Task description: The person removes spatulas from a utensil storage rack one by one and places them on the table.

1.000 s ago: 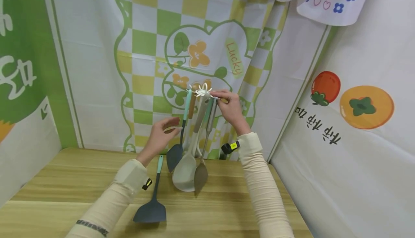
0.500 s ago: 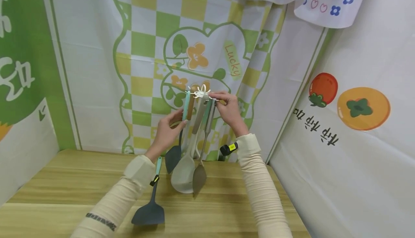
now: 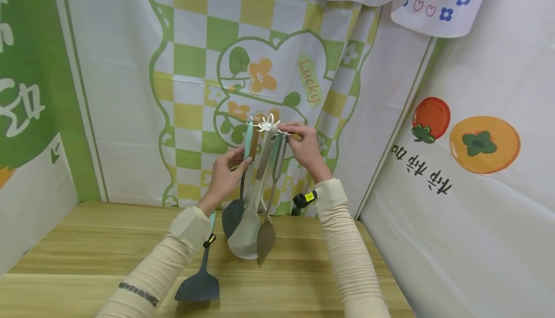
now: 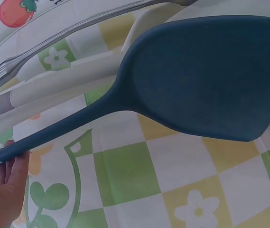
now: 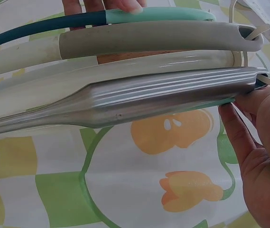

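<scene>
Head view: At centre, a left hand [image 3: 226, 173] grasps the teal handle [image 3: 248, 142] of a dark spatula [image 3: 233, 217], its top at a white hook rack [image 3: 267, 125] that a right hand [image 3: 306, 148] appears to pinch.

Left wrist view: Fingers curl around the handle at lower left; the broad blade [image 4: 206, 78], upper right, looks light and slightly flexible, unlikely to break.

Right wrist view: A steel handle [image 5: 172, 92] partly hides the right hand's contact; the teal handle, top, looks smooth, best held mid-length.
</scene>
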`<state>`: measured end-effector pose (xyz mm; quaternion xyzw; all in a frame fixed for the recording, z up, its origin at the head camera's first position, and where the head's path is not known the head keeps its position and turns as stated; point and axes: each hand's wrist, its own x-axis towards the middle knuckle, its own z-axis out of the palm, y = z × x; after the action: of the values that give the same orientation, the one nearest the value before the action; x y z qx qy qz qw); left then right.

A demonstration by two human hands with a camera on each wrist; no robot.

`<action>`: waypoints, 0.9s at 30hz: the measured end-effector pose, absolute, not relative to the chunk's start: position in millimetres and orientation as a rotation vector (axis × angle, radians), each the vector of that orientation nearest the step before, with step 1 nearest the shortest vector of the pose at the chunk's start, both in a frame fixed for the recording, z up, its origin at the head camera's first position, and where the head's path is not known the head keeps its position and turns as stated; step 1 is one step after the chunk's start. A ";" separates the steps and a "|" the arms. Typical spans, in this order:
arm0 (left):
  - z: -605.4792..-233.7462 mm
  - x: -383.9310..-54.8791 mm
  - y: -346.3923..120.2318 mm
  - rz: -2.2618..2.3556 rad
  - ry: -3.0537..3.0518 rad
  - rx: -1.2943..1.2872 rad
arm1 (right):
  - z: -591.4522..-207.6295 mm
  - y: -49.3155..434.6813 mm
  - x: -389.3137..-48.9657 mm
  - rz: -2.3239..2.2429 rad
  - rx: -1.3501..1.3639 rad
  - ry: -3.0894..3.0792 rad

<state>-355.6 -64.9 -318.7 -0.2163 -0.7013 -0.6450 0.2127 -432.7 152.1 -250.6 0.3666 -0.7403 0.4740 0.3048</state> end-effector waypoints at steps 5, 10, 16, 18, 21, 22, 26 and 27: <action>-331.8 -375.4 -63.7 -1.802 -1.897 -0.602 | -250.5 151.5 -432.0 1.262 0.969 -1.956; -337.7 -382.1 -64.5 -1.823 -1.851 -0.625 | -249.8 149.8 -430.4 1.259 0.968 -1.957; -337.3 -381.5 -64.8 -1.815 -1.821 -0.632 | -239.4 146.2 -408.7 1.237 0.969 -1.967; -336.6 -381.0 -64.7 -1.811 -1.817 -0.624 | -234.8 144.8 -399.7 1.239 0.970 -1.981; -335.3 -380.0 -64.8 -1.808 -1.804 -0.621 | -232.0 143.8 -393.5 1.241 0.971 -1.992; -334.9 -379.6 -65.1 -1.807 -1.799 -0.623 | -231.7 143.8 -392.6 1.244 0.974 -1.994; -334.3 -379.5 -66.5 -1.803 -1.780 -0.622 | -231.5 144.3 -391.7 1.251 0.980 -1.995; -334.2 -379.5 -66.8 -1.801 -1.779 -0.619 | -231.7 144.6 -391.8 1.250 0.980 -1.994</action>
<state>-379.5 -66.8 -334.2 -0.2290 -0.6583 -0.6664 0.2647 -391.8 144.6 -231.7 0.3678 -0.7482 0.4688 0.2918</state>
